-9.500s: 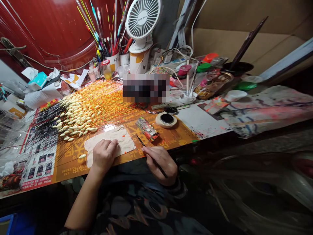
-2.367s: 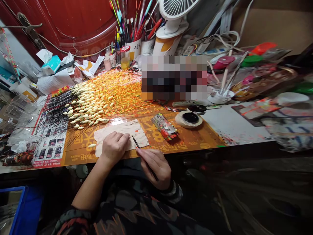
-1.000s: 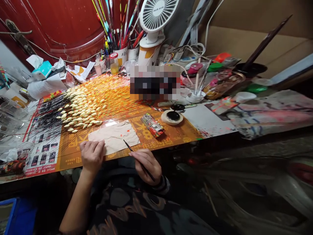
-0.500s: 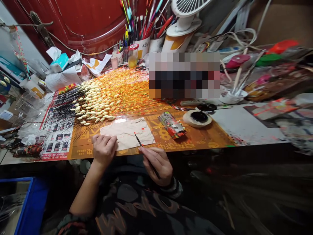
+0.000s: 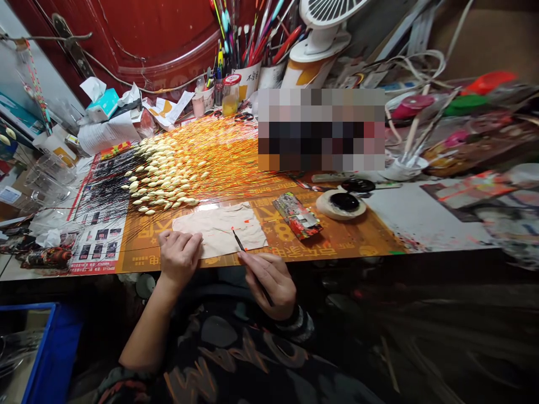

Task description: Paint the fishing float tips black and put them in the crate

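Note:
My right hand (image 5: 272,283) pinches a slim dark paintbrush (image 5: 239,240), its tip over a pale cloth (image 5: 210,224) with a few orange-red spots. At the cloth's left edge my left hand (image 5: 180,252) is closed, fingers curled under; whatever they grip is hidden. Behind the cloth lies a wide spread of fishing floats (image 5: 168,174) with cream oval bodies, dark stems on the left and thin orange-yellow tips to the right. Right of the cloth sit a paint-stained block (image 5: 297,215) and a round pot of black paint (image 5: 342,203).
Cups of brushes (image 5: 247,78), a lidded jar (image 5: 231,95) and a white fan (image 5: 322,33) stand at the back. Left are a tissue box (image 5: 103,105) and clear mugs (image 5: 53,174). A white bowl with brushes (image 5: 404,167) stands right. Below left is a blue crate (image 5: 54,331).
The view shifts very slightly. Both hands and the brush stay almost where they were, with the brush tip still over the cloth.

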### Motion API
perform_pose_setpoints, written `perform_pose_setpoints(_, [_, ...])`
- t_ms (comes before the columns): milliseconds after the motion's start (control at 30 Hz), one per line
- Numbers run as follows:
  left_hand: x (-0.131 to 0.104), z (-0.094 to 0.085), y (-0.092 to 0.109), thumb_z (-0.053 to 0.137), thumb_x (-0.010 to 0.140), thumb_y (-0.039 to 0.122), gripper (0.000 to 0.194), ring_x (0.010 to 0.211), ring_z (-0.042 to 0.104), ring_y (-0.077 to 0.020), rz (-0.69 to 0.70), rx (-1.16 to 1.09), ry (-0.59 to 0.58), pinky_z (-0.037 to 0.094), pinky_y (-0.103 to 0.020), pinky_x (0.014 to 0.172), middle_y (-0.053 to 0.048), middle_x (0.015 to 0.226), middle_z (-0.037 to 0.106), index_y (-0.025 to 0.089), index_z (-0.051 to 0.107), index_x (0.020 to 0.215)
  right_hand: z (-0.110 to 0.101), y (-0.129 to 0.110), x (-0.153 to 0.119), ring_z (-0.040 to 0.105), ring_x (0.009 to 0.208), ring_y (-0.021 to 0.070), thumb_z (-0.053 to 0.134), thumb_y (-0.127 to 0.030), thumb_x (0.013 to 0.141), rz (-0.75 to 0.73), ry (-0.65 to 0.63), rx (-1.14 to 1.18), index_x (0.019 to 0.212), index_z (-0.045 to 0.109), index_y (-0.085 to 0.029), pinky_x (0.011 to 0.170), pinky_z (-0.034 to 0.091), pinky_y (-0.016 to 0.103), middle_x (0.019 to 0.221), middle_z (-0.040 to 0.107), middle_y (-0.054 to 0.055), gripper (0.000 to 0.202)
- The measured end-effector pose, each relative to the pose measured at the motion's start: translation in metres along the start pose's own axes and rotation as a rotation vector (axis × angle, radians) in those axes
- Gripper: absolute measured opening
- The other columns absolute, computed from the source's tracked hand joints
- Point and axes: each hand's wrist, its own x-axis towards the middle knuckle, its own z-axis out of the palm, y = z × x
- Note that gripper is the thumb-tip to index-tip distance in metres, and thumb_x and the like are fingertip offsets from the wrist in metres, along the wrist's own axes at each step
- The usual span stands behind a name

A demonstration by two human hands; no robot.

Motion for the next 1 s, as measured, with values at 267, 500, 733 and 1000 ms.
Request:
perform_pose_setpoints(267, [-0.0009, 0.0009, 0.0002, 0.061, 0.092, 0.022, 0.014, 0.077, 0.060, -0.0173, 0.014, 0.008, 0.015, 0.033, -0.039, 0.083, -0.002, 0.083, 0.072, 0.021, 0.066, 0.105, 0.0004, -0.0065, 0.0030, 0.064, 0.096, 0.0246, 0.059, -0.004, 0.087, -0.032, 0.015, 0.037, 0.143, 0.049, -0.021, 0.078, 0.057, 0.041, 0.111, 0.071, 0.010, 0.059])
perform_pose_setpoints(500, [-0.0007, 0.0012, 0.0010, 0.060, 0.093, 0.023, 0.012, 0.077, 0.061, -0.0172, -0.003, 0.003, 0.007, 0.034, -0.039, 0.084, -0.002, 0.083, 0.072, 0.022, 0.067, 0.102, 0.0020, -0.0080, 0.0056, 0.064, 0.097, 0.0250, 0.057, -0.006, 0.089, -0.029, -0.015, 0.016, 0.144, 0.048, -0.020, 0.079, 0.057, 0.041, 0.113, 0.070, 0.011, 0.058])
perform_pose_setpoints(733, [-0.0020, 0.0013, 0.0010, 0.059, 0.093, 0.024, 0.014, 0.080, 0.062, -0.0175, -0.018, -0.006, -0.014, 0.034, -0.040, 0.085, -0.002, 0.084, 0.072, 0.023, 0.067, 0.104, 0.0028, -0.0068, 0.0028, 0.065, 0.099, 0.0252, 0.056, -0.009, 0.090, -0.009, -0.039, 0.005, 0.144, 0.047, -0.022, 0.081, 0.057, 0.042, 0.117, 0.069, 0.010, 0.057])
perform_pose_setpoints(1000, [-0.0013, 0.0013, 0.0011, 0.059, 0.093, 0.023, 0.013, 0.079, 0.061, -0.0175, -0.004, 0.000, 0.006, 0.033, -0.040, 0.085, -0.002, 0.083, 0.073, 0.022, 0.067, 0.104, 0.0034, -0.0092, 0.0043, 0.064, 0.095, 0.0248, 0.059, -0.005, 0.088, -0.046, -0.011, 0.027, 0.144, 0.048, -0.021, 0.078, 0.057, 0.041, 0.112, 0.071, 0.010, 0.060])
